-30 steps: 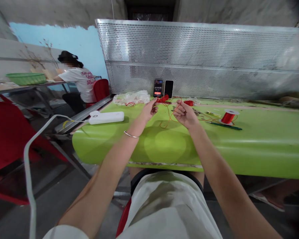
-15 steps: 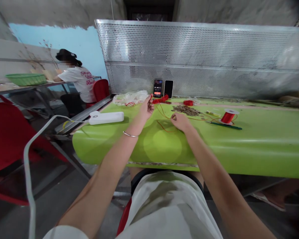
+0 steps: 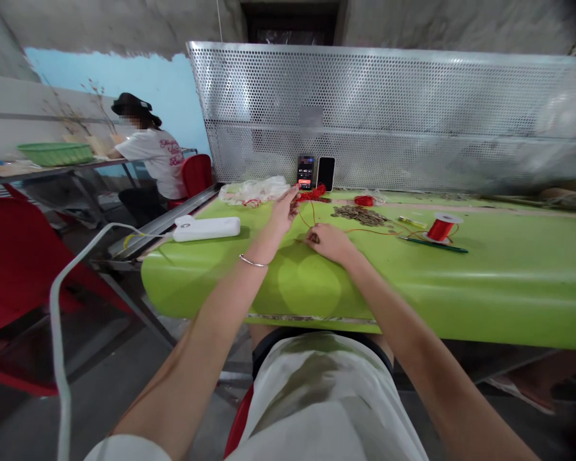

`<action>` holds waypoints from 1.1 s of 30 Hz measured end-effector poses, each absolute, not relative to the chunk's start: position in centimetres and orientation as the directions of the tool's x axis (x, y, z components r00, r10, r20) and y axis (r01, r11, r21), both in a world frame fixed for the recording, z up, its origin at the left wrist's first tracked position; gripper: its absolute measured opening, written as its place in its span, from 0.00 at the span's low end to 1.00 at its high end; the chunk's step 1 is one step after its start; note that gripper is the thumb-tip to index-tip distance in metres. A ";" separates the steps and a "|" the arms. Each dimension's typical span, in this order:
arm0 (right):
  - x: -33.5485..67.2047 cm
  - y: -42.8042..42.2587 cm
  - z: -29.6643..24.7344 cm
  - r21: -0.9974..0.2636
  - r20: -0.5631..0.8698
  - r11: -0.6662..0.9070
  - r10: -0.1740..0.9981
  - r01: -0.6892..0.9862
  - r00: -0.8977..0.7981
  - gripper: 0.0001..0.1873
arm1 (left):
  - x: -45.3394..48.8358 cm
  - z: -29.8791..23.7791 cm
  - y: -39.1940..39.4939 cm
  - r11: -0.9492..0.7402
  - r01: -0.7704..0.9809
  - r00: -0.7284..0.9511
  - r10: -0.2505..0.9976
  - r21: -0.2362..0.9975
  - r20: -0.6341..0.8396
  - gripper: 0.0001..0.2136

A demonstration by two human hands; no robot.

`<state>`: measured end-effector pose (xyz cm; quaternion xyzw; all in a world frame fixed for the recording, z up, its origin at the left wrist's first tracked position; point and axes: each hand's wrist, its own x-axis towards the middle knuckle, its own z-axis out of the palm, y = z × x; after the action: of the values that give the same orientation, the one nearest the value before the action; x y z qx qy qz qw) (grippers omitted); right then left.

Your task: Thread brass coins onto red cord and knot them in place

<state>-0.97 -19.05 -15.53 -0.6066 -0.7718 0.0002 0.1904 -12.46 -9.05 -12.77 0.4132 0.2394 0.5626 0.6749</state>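
My left hand [image 3: 285, 210] is raised over the green table, its fingers closed at the near end of a bundle of knotted red cord [image 3: 317, 191]. Thin red cord [image 3: 313, 210] hangs in a loop between my two hands. My right hand [image 3: 327, 241] is low over the tabletop with fingers curled and pinched on this cord. From there the cord trails right across the table to a white spool of red thread [image 3: 441, 227]. Just beyond my right hand lies a spread pile of brown coins [image 3: 360, 215]. My fingers partly hide the cord ends.
Two phones [image 3: 326, 173] lean against the perforated metal panel [image 3: 388, 115]. A clear plastic bag [image 3: 254, 191] and a white power strip [image 3: 206, 228] lie left. A green pen [image 3: 436, 245] is near the spool. Another person [image 3: 156, 153] sits at a table to the left.
My right hand has moved left, closer to my left hand, drawing the cord along with it. My left hand stays nearly in place.
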 end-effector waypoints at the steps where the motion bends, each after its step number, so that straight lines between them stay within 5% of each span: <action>1: -0.8 -19.0 -15.6 -0.231 0.295 0.298 0.928 0.926 -0.226 0.08 | -12.5 -12.8 -9.1 0.013 -0.551 0.238 0.961 0.835 0.142 0.01; 4: -0.4 -18.9 -15.7 -0.264 0.319 0.389 0.899 0.883 -0.300 0.08 | -12.5 -12.5 -9.4 -0.019 -0.512 0.198 0.970 0.859 0.139 0.02; 8: 0.0 -19.0 -15.6 -0.473 0.405 0.412 0.887 0.779 -0.223 0.06 | -12.5 -12.3 -10.0 -0.058 -0.453 0.204 0.965 0.889 0.167 0.02; 14: 0.8 -18.4 -15.3 -0.792 0.538 0.493 0.842 0.361 0.030 0.10 | -12.2 -12.5 -10.6 -0.188 -0.348 0.222 0.935 0.919 0.275 0.01; 19: 1.1 -17.9 -15.3 -0.808 0.584 0.536 0.783 0.246 0.212 0.18 | -12.0 -12.4 -11.3 -0.252 -0.297 0.259 0.907 0.921 0.332 0.03; 33: 1.6 -17.4 -15.5 -0.849 0.528 0.468 0.777 0.246 0.343 0.17 | -11.6 -12.1 -11.9 -0.346 -0.217 0.335 0.852 0.913 0.403 0.04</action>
<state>1.55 -17.41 -15.48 -0.4758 -0.5375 0.1991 0.6671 -11.60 -11.93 -12.15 0.6347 0.2500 0.5198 0.5142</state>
